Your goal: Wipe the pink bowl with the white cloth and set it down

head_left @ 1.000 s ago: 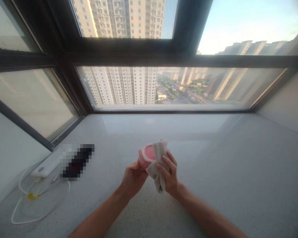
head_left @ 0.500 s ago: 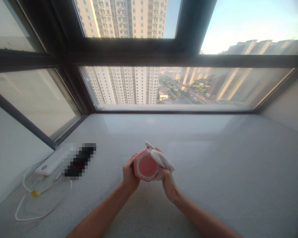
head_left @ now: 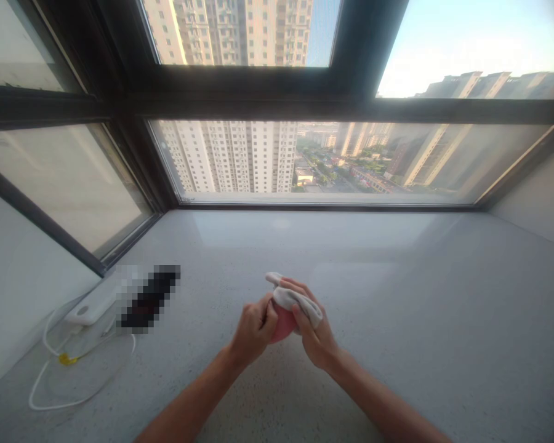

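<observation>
— Where is the pink object?
— Above the stone sill, clasped between both hands: the left hand grips its side, the right hand presses a pale cloth over it.

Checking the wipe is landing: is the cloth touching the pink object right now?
Touching. The head view shows the cloth, held by the right hand, draped directly over the pink object, no gap between them.
</observation>
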`<state>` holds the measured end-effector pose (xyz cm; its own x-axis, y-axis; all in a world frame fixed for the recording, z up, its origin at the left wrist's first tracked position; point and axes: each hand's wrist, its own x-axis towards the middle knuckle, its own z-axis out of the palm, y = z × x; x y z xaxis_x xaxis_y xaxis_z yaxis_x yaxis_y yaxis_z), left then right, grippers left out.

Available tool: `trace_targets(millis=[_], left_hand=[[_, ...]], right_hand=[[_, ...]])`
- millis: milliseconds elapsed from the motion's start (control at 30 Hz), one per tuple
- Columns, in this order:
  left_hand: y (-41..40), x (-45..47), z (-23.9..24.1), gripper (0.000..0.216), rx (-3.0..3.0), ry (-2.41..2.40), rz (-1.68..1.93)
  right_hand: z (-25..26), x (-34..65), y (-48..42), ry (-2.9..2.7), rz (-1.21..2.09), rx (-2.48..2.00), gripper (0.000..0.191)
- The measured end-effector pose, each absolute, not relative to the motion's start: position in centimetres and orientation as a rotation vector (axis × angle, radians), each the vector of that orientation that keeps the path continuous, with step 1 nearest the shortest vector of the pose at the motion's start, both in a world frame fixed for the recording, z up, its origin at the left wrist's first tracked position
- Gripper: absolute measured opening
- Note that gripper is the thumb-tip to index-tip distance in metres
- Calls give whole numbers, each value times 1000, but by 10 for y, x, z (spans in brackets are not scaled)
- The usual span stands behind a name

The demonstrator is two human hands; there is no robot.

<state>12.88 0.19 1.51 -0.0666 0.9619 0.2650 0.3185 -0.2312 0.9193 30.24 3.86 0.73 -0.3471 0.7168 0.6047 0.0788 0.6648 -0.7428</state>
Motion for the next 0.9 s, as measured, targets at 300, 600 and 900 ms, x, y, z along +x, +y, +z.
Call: trace_targets(millis=[300, 600, 900], left_hand=[[5, 143, -16, 31, 1021, 1121, 1485], [6, 152, -13, 51, 723, 972, 1494], [9, 139, -5, 43, 646, 839, 1452]], right_hand=[[5, 289, 22, -2162, 23, -610, 73], [-5, 294, 32, -2212, -169, -451, 74], [9, 273, 7, -2224, -48, -676, 92]])
